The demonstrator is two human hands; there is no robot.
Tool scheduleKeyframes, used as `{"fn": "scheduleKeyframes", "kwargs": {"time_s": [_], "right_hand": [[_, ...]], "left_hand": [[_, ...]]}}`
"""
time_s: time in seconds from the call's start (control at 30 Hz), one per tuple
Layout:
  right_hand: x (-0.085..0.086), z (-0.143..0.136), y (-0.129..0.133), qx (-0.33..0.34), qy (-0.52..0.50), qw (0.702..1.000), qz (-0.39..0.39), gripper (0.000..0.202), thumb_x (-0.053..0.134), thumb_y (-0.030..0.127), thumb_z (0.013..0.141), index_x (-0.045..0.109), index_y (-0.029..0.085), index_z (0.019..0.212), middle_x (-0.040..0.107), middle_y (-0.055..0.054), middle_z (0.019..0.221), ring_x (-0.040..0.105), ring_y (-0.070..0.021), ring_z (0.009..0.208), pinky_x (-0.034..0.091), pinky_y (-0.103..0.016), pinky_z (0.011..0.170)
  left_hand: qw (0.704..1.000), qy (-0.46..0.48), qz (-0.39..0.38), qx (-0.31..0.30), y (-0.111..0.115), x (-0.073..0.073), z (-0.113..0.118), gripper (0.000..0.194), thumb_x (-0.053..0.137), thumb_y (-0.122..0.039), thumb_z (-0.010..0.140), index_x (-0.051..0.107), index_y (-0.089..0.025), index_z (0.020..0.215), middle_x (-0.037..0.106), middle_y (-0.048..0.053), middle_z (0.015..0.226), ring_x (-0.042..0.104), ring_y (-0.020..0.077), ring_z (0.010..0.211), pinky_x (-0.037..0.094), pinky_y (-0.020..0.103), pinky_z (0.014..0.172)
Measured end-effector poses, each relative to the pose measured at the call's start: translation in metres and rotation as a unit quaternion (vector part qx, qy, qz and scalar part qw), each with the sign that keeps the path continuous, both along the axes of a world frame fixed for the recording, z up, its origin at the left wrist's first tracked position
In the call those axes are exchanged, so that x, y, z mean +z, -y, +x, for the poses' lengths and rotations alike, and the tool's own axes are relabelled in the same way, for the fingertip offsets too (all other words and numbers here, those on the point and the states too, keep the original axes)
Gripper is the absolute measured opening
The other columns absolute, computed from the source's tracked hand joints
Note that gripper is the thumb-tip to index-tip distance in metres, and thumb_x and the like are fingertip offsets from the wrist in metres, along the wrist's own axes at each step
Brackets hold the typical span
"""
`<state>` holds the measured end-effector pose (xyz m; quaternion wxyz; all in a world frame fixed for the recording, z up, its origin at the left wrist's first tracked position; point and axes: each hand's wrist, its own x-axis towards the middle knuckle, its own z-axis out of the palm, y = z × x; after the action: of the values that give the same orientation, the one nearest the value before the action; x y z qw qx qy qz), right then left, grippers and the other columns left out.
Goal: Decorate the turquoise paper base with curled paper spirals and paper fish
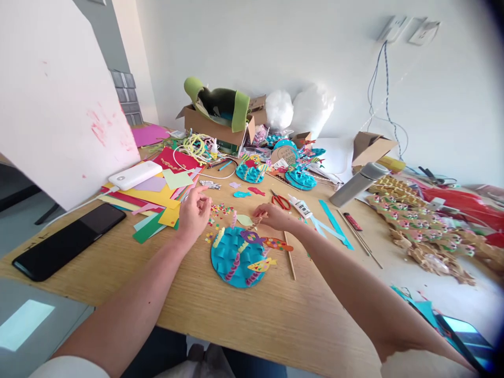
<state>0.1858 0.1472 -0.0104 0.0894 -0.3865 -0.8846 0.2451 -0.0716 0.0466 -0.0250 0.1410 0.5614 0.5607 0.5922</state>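
On the wooden table lies a round blue craft piece (226, 252) with pink and yellow twisted strips and paper fish on it. My left hand (194, 212) hovers just behind its left side, over small confetti dots (222, 210), fingers curled and thumb near the index finger; whether anything is between them is too small to tell. Behind the craft piece's right side, my right hand (271, 216) has its fingertips pinched beside a pale green paper leaf (244, 220). What the right fingers hold cannot be made out. A blue paper fish (241, 194) and a red one (256, 191) lie farther back.
Red scissors (280, 200), a glue bottle (300, 206) and a grey thermos (359, 184) stand or lie to the right. Coloured paper (151, 231), a power bank (136, 175) and a black phone (71, 241) are left. A cardboard box (212, 126) is at the back.
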Motion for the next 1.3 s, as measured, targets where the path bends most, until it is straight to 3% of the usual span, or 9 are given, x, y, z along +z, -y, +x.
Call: {"fn": "scheduleKeyframes", "kwargs": {"time_s": [0.27,0.67,0.87,1.3], "right_hand": [[-0.002,-0.023,-0.011,0.015,0.060,0.998,-0.022,0.032,0.078,0.039,0.066,0.065,0.017,0.086,0.067,-0.006,0.087,0.059,-0.0196,0.077,0.043,-0.027,0.064],[0.005,-0.030,-0.005,0.003,0.137,0.990,-0.025,0.028,0.078,0.028,0.069,0.064,0.014,0.089,0.065,-0.008,0.092,0.059,-0.0192,0.080,0.041,-0.025,0.064],[0.008,-0.032,0.000,-0.010,0.131,0.991,-0.029,0.046,0.077,0.039,0.070,0.060,0.012,0.103,0.063,-0.010,0.101,0.058,-0.0196,0.084,0.041,-0.025,0.065],[0.004,-0.030,0.000,-0.049,0.091,0.992,-0.066,0.022,0.073,0.020,0.066,0.059,0.015,0.082,0.063,-0.003,0.083,0.053,-0.0142,0.071,0.034,-0.022,0.055]], "left_hand": [[0.999,-0.031,-0.005,0.010,0.000,0.000,0.001,0.031,0.052,-0.024,0.085,0.054,-0.017,0.116,0.068,0.004,0.081,0.060,0.0112,0.055,0.047,0.021,0.052],[0.999,-0.038,-0.019,0.016,0.001,0.002,0.002,0.031,0.052,-0.023,0.085,0.053,-0.017,0.116,0.067,0.003,0.082,0.060,0.0103,0.055,0.047,0.020,0.051],[0.999,-0.035,-0.023,0.010,0.001,0.002,0.002,0.032,0.052,-0.022,0.085,0.052,-0.015,0.116,0.067,0.004,0.083,0.059,0.0092,0.053,0.046,0.020,0.052],[0.998,-0.044,-0.035,0.002,0.002,0.002,0.001,0.032,0.050,-0.023,0.086,0.051,-0.016,0.117,0.067,0.004,0.086,0.059,0.0097,0.055,0.046,0.021,0.054]]}}
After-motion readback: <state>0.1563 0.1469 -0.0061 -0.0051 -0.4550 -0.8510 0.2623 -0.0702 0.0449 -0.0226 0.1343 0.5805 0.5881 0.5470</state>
